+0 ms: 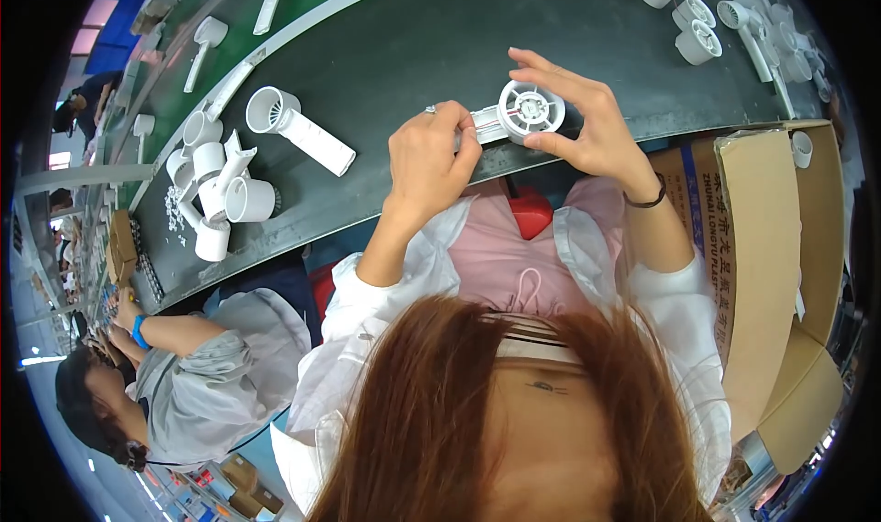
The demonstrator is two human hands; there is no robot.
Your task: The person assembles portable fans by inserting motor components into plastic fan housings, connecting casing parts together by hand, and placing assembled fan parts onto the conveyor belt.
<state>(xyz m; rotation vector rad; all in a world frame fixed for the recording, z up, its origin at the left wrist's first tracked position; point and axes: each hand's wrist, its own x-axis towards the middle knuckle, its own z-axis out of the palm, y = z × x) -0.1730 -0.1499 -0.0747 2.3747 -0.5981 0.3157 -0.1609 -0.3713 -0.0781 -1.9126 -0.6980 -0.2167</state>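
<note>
At the table's near edge lies a white handheld fan housing [532,109], its round spoked head at the right and its open handle pointing left. My left hand [429,160] is closed around the handle, thumb and fingers pinched at its end and hiding part of it. Curved round the head is my right hand [592,126], its thumb against the lower rim and its fingers at the upper side; the index finger sticks up off it. Thin dark and reddish wires seem to show inside the handle. Left of my left hand rests another white fan housing [317,141], with a covered handle.
Several white housings [250,199] are heaped on the dark table [395,45] at left, beside small white parts [174,208]. Round fan heads [699,42] and more housings stand far right. A cardboard box [762,274] is by my right arm; a co-worker [220,375] sits left.
</note>
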